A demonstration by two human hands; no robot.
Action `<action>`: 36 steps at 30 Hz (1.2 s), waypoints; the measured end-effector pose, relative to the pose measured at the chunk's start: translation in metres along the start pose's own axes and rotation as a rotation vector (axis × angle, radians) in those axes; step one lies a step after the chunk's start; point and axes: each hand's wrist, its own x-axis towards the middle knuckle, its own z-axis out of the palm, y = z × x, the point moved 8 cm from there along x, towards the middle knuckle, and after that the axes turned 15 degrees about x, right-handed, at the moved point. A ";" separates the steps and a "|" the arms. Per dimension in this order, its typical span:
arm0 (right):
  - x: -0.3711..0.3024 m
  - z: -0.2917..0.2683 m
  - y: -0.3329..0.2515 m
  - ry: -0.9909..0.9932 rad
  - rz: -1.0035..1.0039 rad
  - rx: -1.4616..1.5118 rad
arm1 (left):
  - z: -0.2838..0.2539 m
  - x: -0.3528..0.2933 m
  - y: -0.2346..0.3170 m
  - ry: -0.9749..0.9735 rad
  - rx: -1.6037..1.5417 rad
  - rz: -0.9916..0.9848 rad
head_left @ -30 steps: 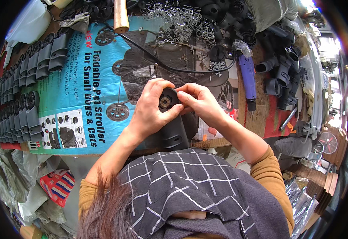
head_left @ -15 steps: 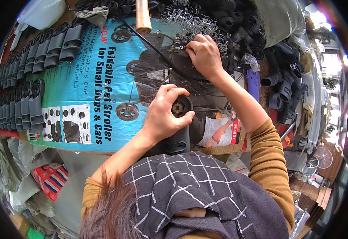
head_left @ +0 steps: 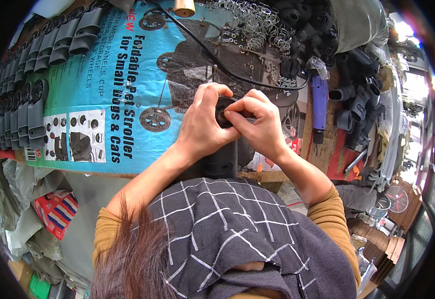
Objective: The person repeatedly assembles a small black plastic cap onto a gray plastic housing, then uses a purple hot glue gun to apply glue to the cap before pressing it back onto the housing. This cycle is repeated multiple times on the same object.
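We see one dark grey tubular part at the near edge of the table, in front of the person's body, its round end up between the two hands. The left hand grasps around this round end. The right hand has thumb and forefinger brought together at its centre; whether they pinch some small piece, we cannot tell.

We judge that the work on this part is midway, because both hands are occupied at its open face and no cover shows there. Similar parts stand in rows at the left, but we cannot tell if they are finished. Wire springs and small screws lie loose beyond the hands; the purple power driver lies unheld.
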 end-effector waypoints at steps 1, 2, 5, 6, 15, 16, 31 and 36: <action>-0.002 0.000 -0.001 0.008 -0.016 -0.010 | 0.000 0.000 0.000 -0.004 0.000 -0.008; -0.003 0.001 0.000 0.004 -0.006 -0.013 | 0.000 0.000 0.000 -0.008 0.001 -0.014; -0.002 0.001 0.003 0.040 0.017 0.012 | 0.000 -0.001 0.001 -0.009 0.002 -0.016; -0.003 0.000 0.001 0.038 0.010 0.016 | -0.001 -0.001 0.001 -0.002 0.000 -0.015; 0.020 -0.078 0.006 0.308 -0.115 -0.444 | 0.009 0.003 -0.002 -0.053 -0.018 -0.060; 0.030 -0.084 0.018 0.285 -0.065 -0.651 | 0.012 0.005 -0.002 -0.064 -0.036 -0.067; 0.015 -0.055 0.033 0.089 0.286 0.172 | 0.004 0.003 0.017 0.119 0.036 0.150; -0.033 -0.019 0.041 0.096 0.446 0.721 | 0.009 0.003 0.016 0.065 0.040 0.148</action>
